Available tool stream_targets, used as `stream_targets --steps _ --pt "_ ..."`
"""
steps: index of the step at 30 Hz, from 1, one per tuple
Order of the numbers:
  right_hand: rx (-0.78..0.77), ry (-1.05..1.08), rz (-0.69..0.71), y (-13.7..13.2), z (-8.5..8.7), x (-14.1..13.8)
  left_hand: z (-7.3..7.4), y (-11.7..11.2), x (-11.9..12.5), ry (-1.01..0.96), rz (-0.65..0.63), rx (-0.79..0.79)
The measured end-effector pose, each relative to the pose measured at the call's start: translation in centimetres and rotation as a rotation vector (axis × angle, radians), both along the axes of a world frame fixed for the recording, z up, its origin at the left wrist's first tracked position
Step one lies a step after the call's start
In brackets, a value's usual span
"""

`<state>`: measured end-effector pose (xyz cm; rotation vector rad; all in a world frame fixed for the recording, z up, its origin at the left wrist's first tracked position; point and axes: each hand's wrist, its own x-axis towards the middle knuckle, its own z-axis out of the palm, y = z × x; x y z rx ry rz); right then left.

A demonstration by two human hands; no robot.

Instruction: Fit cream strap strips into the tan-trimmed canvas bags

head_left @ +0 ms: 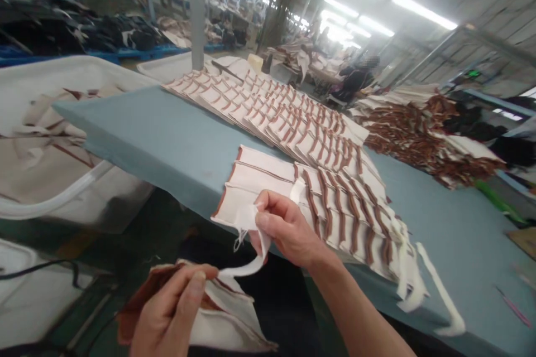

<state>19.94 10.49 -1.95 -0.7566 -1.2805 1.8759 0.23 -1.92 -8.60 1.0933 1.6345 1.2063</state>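
Note:
My left hand (167,312) is closed on a cream fabric piece with brown trim (221,318), held low in front of the table's near edge. My right hand (285,228) pinches a white fabric strap (251,259) that curves down to that piece. Just behind my right hand, a row of overlapping cream pieces with brown bands (335,206) lies on the blue-grey table (167,139).
A longer row of the same pieces (272,111) runs along the table's far side. A heap of cream and brown pieces (422,128) sits at the right. White bins (62,139) with fabric stand at the left. A person (355,78) works far behind.

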Motion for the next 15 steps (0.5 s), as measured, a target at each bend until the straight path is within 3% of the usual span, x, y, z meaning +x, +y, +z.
stream_targets --steps 3,5,7,9,15 --pt "-0.045 0.026 -0.097 -3.7 -0.1 2.4 1.8 -0.4 2.2 -0.203 -0.016 -0.108" --pt "-0.072 0.060 -0.132 -5.5 -0.4 3.6 2.3 -0.5 4.2 -0.405 -0.127 -0.235" --pt "-0.078 0.092 -0.154 -6.9 -0.7 4.6 2.4 -0.7 6.2 -0.583 -0.207 -0.317" --pt "-0.087 0.107 -0.172 -7.9 -1.1 5.6 2.4 -0.9 7.9 -0.704 -0.203 -0.332" --pt "-0.164 0.081 -0.212 -10.6 -2.3 8.3 2.1 -1.9 10.7 -0.846 -0.305 -0.360"
